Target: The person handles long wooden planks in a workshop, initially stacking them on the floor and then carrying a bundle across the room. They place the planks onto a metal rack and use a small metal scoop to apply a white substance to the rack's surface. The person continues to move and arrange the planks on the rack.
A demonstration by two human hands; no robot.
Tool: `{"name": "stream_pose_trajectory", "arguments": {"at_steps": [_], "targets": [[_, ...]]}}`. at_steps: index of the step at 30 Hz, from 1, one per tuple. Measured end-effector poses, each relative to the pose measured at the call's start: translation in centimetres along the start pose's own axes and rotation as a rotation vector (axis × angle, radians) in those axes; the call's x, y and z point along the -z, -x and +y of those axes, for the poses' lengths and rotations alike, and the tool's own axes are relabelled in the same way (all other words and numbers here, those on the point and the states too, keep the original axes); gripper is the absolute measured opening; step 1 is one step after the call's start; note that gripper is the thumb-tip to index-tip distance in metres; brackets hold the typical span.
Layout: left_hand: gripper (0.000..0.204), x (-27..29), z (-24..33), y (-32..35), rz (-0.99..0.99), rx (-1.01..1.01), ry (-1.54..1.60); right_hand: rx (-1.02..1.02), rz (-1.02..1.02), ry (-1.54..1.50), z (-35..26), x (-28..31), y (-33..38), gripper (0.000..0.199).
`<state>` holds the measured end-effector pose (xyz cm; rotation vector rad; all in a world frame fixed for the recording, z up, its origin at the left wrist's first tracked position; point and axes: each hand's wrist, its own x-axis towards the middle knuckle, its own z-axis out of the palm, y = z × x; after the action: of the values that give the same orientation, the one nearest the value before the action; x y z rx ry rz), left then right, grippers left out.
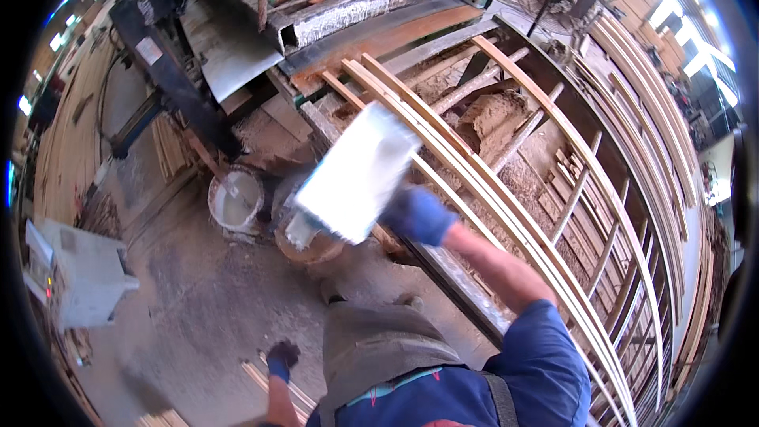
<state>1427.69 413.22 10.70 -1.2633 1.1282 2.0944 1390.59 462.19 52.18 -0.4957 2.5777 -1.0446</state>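
My right hand (pixel 421 216), in a blue glove, grips the edge of a white, box-shaped object (pixel 360 174). Motion blurs that object, so its exact kind is unclear; it hangs tilted over a round wooden stump (pixel 316 249) and partly hides it. White material lies on the stump just below its lower corner. Lower down at the left, my left hand (pixel 282 357) wears a blue and dark glove and hangs low beside thin wooden strips (pixel 265 383). Whether its fingers are open or closed is too small and blurred to make out.
A bucket of white liquid (pixel 235 199), with a handle sticking out, stands left of the stump. Long wooden strips (pixel 482 178) lie across a roller frame (pixel 585 182) at the right. Machinery (pixel 371 8) stands ahead, and a grey box-like unit (pixel 83 273) at the left.
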Motion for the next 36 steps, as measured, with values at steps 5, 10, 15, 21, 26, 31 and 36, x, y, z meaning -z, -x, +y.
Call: {"name": "stream_pose_trajectory", "arguments": {"at_steps": [5,10,15,21,26,31,36], "targets": [[0.027,-12.9,-0.1,2.9,0.034,0.057,-0.135,-0.349,0.187,-0.232,4.0,10.6,14.6,0.026],[0.024,-11.9,-8.7,5.1,-0.146,0.352,-0.179,-0.419,0.338,-0.175,14.1,12.4,24.5,0.033],[0.028,-10.4,-12.7,7.5,-0.226,-0.011,-0.893,-0.608,0.248,-0.291,15.7,11.4,17.9,0.027],[0.028,-13.8,-5.3,4.5,0.101,0.338,-0.141,-0.335,0.222,-0.013,13.8,12.3,-5.7,0.045],[0.03,-20.9,4.4,3.8,0.103,0.063,-0.129,-0.184,0.298,0.055,13.9,13.3,-27.7,0.058],[0.031,-22.5,7.8,0.6,0.063,-0.132,-0.077,-0.174,0.351,-0.246,11.0,12.9,-37.0,0.049],[0.038,-40.7,25.3,7.9,-0.422,-0.401,-0.181,-0.231,0.269,-0.098,13.6,14.2,-29.3,0.057]]}}
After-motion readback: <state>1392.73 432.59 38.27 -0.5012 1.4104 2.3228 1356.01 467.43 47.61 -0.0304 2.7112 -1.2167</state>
